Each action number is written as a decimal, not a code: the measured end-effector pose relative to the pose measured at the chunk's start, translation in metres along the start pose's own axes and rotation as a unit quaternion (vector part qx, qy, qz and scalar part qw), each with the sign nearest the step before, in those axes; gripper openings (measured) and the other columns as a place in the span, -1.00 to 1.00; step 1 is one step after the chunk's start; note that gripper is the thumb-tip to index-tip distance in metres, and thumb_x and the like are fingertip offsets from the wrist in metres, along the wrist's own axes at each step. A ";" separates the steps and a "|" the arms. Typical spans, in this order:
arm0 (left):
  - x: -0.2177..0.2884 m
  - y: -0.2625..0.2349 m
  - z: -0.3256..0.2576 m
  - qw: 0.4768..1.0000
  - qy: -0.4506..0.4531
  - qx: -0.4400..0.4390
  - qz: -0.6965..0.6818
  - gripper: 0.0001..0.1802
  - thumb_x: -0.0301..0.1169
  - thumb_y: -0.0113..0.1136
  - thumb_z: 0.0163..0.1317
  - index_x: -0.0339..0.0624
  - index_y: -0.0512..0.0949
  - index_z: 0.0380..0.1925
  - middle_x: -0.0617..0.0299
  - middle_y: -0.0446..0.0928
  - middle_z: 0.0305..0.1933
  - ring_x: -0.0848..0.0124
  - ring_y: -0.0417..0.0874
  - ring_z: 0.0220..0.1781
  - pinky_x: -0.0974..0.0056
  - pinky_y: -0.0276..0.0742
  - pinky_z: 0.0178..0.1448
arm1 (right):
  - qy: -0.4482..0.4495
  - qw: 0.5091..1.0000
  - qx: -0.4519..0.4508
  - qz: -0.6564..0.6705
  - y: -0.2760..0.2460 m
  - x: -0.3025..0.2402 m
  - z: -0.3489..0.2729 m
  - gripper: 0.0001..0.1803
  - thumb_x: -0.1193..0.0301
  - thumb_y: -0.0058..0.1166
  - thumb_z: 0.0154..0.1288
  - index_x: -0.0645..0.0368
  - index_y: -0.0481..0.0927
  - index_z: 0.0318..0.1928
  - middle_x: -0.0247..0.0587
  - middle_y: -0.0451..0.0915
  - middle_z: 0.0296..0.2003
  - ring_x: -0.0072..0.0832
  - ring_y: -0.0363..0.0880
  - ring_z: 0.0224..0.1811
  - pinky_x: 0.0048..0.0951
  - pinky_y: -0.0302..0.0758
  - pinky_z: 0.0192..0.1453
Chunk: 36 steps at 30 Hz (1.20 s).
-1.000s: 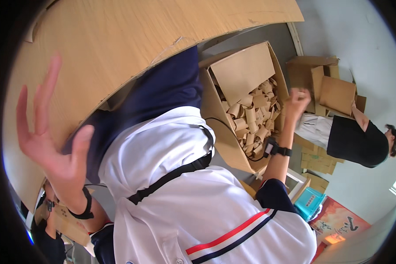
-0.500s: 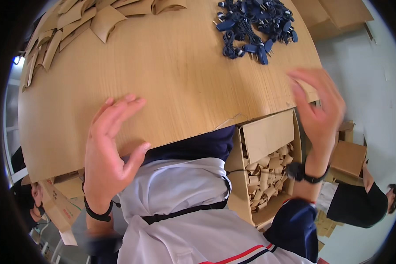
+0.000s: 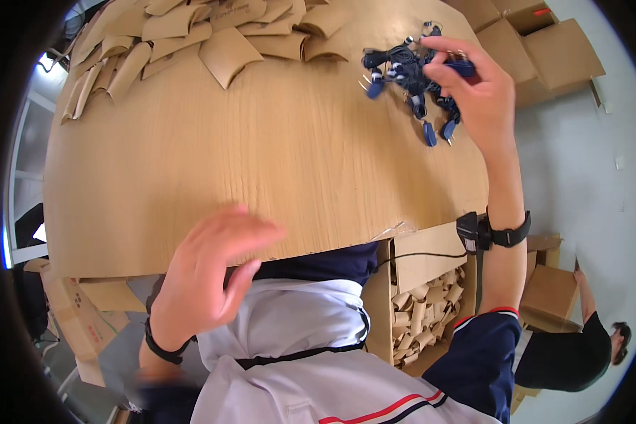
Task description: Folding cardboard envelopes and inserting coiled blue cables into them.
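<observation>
A heap of dark blue corded plugs [image 3: 430, 134], with black cables bundled among them and metal pins showing, lies toward the far right of the wooden table. At its right side my right hand [image 3: 484, 92] has its fingers and thumb curled round one corded plug [image 3: 461, 68]; the fingertips meet the tangled cables. My left hand [image 3: 208, 272], slightly blurred, hovers over the near table edge at the left. Its fingers are stretched out with the thumb apart, and it holds nothing. Nearest the far left edge lie several curved brown cardboard sleeves [image 3: 230, 60], overlapping in a pile.
Below the near edge of the table [image 3: 283, 162] stands an open carton [image 3: 378, 304] of small curled cardboard pieces. Large cardboard boxes [image 3: 558, 56] stand beyond the right side. Another person in a black top [image 3: 565, 350] works beside boxes at the lower right.
My right hand has reached forward from the right table edge to the plugs and closed on one. My left hand has moved right and nearer the table's front edge. The view has shifted.
</observation>
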<state>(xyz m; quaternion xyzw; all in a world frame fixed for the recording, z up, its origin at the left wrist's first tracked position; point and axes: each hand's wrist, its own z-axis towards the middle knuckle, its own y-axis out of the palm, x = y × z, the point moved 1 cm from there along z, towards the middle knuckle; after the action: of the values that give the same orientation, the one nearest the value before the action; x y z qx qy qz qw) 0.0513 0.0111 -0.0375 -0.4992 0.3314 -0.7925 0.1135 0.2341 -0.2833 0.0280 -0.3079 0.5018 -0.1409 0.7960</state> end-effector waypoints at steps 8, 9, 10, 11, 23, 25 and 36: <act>0.058 -0.060 0.035 0.990 0.118 0.018 -0.069 -0.58 -0.62 0.17 0.04 -0.19 0.43 -0.03 0.09 0.67 -0.13 0.21 0.68 -0.05 0.05 0.47 0.16 | -0.193 0.955 0.151 0.167 -0.016 -0.063 0.001 -0.69 0.45 -0.15 0.52 0.42 0.41 0.13 0.02 0.60 -0.11 -0.45 0.59 -0.22 -0.48 0.54 -0.11; 0.065 -0.064 0.043 0.993 0.091 0.051 -0.052 -0.56 -0.57 0.17 0.08 -0.24 0.42 0.02 0.06 0.66 -0.12 0.18 0.67 -0.03 0.08 0.46 0.17 | -0.235 0.935 0.167 0.209 -0.012 -0.076 0.005 -0.71 0.42 -0.08 0.50 0.44 0.46 0.03 0.02 0.63 -0.16 -0.43 0.63 -0.26 -0.48 0.61 -0.19; 0.063 -0.062 0.061 0.988 0.102 0.104 -0.042 -0.56 -0.47 0.20 0.13 -0.28 0.42 0.05 0.06 0.65 -0.12 0.18 0.66 -0.03 0.11 0.46 0.18 | -0.244 0.932 0.163 0.212 -0.008 -0.084 0.006 -0.71 0.42 -0.08 0.50 0.44 0.46 0.03 0.02 0.63 -0.16 -0.43 0.63 -0.26 -0.48 0.61 -0.19; 0.059 -0.056 0.085 0.981 0.116 0.153 -0.035 -0.53 -0.38 0.23 0.18 -0.31 0.42 0.07 0.06 0.63 -0.13 0.17 0.65 -0.03 0.15 0.45 0.19 | -0.244 0.927 0.182 0.218 -0.005 -0.090 0.005 -0.70 0.42 -0.07 0.49 0.45 0.45 0.03 0.02 0.62 -0.14 -0.43 0.64 -0.27 -0.48 0.62 -0.21; 0.033 -0.027 0.139 0.875 -0.086 -0.059 -0.473 -0.55 -0.19 -0.18 0.50 -0.35 0.57 -0.28 0.12 0.65 -0.31 0.38 0.63 -0.27 0.30 0.50 -0.09 | -0.230 0.951 0.182 0.101 0.028 -0.087 -0.012 -0.76 0.42 0.03 0.44 0.28 0.63 0.00 -0.37 0.52 -0.35 -0.72 0.37 -0.51 -0.68 0.30 -0.45; 0.018 -0.030 0.139 0.920 -0.097 -0.067 -0.374 -0.56 -0.22 -0.17 0.47 -0.38 0.58 -0.28 0.11 0.65 -0.28 0.36 0.64 -0.21 0.29 0.50 -0.05 | -0.246 0.963 0.107 0.031 0.035 -0.074 -0.013 -0.76 0.45 0.05 0.41 0.18 0.66 0.02 -0.40 0.49 -0.38 -0.73 0.35 -0.50 -0.66 0.28 -0.46; 0.009 -0.030 0.139 0.982 -0.103 0.029 -0.157 -0.68 -0.28 0.00 0.37 -0.33 0.54 -0.42 0.24 0.51 -0.58 0.51 0.51 -0.51 0.37 0.40 -0.36 | -0.194 0.973 0.124 0.019 0.051 -0.069 -0.023 -0.75 0.47 0.14 0.33 0.12 0.69 -0.01 -0.28 0.52 -0.29 -0.51 0.45 -0.29 -0.55 0.39 -0.26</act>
<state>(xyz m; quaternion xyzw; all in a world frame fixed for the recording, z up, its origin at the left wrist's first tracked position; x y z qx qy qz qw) 0.1715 -0.0285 0.0274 -0.6209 0.2121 -0.7538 0.0354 0.1778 -0.2153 0.0379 -0.2190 0.3223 -0.1248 0.9125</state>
